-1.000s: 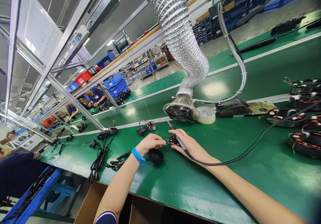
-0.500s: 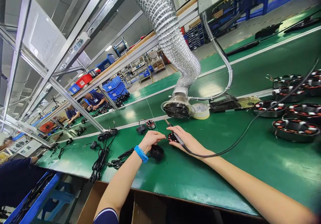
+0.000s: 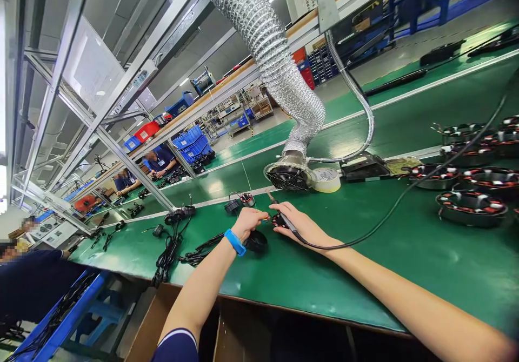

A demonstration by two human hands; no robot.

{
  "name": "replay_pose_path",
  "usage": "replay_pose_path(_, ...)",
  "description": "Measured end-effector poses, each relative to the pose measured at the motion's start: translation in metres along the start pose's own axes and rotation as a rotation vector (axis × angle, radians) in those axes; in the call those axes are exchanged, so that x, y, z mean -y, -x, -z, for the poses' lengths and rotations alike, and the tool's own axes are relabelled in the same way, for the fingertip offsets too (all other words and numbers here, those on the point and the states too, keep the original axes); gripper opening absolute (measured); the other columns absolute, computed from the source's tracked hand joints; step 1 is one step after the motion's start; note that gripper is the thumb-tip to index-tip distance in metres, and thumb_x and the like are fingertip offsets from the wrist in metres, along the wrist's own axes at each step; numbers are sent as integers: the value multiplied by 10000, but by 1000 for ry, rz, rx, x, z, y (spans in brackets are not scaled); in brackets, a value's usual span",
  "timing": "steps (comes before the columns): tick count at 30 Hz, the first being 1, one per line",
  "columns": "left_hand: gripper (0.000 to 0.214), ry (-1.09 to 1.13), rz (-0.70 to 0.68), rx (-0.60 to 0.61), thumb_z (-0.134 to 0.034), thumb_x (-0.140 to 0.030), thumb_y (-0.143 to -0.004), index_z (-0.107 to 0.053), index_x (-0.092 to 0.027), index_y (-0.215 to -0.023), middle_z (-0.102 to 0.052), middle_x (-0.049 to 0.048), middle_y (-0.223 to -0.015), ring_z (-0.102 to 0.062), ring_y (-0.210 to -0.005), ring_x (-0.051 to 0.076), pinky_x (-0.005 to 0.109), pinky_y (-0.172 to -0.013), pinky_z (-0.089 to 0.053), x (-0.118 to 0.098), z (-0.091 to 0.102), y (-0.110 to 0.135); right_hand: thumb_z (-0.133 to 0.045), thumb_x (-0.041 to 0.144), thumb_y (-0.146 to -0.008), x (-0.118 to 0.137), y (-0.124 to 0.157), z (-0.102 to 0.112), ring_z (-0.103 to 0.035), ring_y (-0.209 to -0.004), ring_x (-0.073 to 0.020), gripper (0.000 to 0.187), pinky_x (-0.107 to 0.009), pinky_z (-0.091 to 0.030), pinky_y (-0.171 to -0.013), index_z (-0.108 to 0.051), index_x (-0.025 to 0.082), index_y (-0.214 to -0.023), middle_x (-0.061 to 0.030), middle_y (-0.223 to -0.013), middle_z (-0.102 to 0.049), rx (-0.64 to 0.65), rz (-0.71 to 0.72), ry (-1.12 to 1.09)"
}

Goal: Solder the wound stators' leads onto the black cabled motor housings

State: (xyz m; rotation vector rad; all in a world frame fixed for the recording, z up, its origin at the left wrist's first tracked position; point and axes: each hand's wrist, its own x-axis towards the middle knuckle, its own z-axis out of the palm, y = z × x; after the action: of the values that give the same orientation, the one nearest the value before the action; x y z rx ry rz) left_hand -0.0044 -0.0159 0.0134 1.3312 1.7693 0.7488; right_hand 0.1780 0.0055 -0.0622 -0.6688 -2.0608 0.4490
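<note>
My right hand is closed round a black soldering iron; its tip points up and left and its black cable trails off to the right. The same hand rests against a small red-and-black wound coil part on the green mat. My left hand, with a blue wristband, pinches something thin at that part, too small to name. A round black housing lies just below my left hand.
A silver fume duct ends in a fan intake behind my hands, beside a tape roll. Several wound stators in trays sit at right. Black cables lie at left. Other workers sit along the line.
My hands stay on the small coil part with the soldering iron. The view has shifted slightly, moving everything a little right and up.
</note>
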Motion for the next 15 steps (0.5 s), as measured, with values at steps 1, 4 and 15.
replay_pose_path(1,418,-15,-4,-7,-744,-494,-775,-739,-83,-856,-302,-97,-461,-160,-442,37,249,-469,-97,-1,-1,0,-641,274,-860,0,0,0,-659,-966,-242,545,-381,-558,-840,-426,267,-1360,-104,-1250,-539,-2,0,8)
replay_pose_path(4,446,-71,-2,-8,-718,-519,-798,-755,-86,-897,-306,-92,-466,-170,-443,39,244,-470,-112,-3,3,0,-652,293,-857,2,0,0,-669,-959,-247,561,-378,-566,-819,-426,264,-1370,-109,-1253,-545,-18,-2,38)
replay_pose_path(15,319,-486,4,-200,-581,-420,-962,-673,-114,-968,-645,22,-828,-597,-696,123,271,-654,-508,-36,65,-41,-405,346,-1000,18,-10,14,-675,-949,-321,401,-465,-569,-791,-484,228,-1374,-165,-1190,-603,-209,40,261)
